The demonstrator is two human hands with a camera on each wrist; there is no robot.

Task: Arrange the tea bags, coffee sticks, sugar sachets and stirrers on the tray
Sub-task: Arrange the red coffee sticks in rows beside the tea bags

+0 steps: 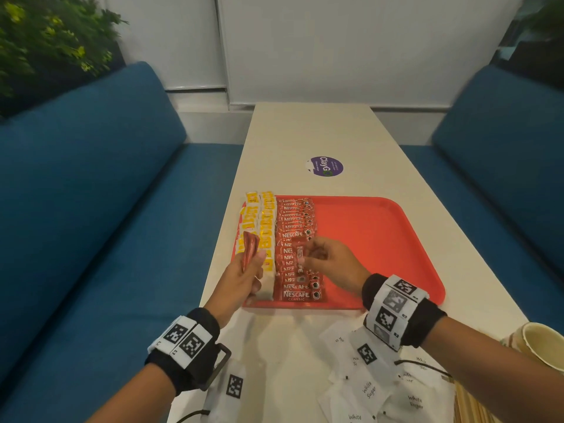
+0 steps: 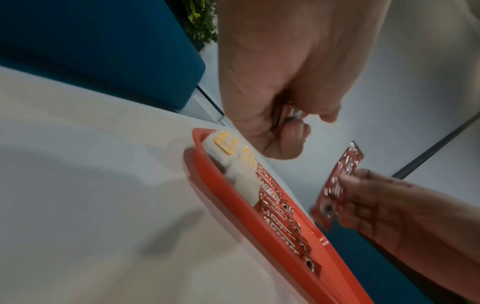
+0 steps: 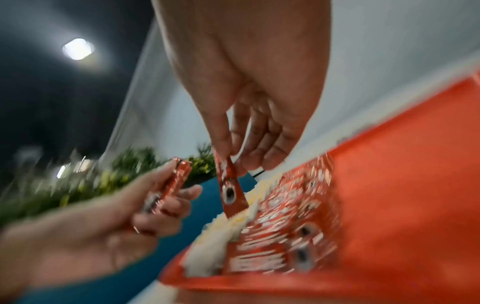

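The left hand (image 1: 241, 277) grips a bundle of red foil coffee sticks (image 1: 250, 248) above the red plastic tray's (image 1: 381, 239) left edge; the right hand (image 1: 332, 264) pinches one red coffee stick (image 1: 299, 257) over the coffee row.

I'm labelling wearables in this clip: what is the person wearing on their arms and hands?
Each forearm is bare, no sleeves. The left wrist and right wrist each carry a black strap ringed with white square-patterned marker tags; thin black cables trail below. Both hands are gloveless.

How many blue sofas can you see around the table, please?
2. The left sofa runs along the table's left side; the right sofa runs along its right side. The picture's edges cut both off, so more could lie out of view.
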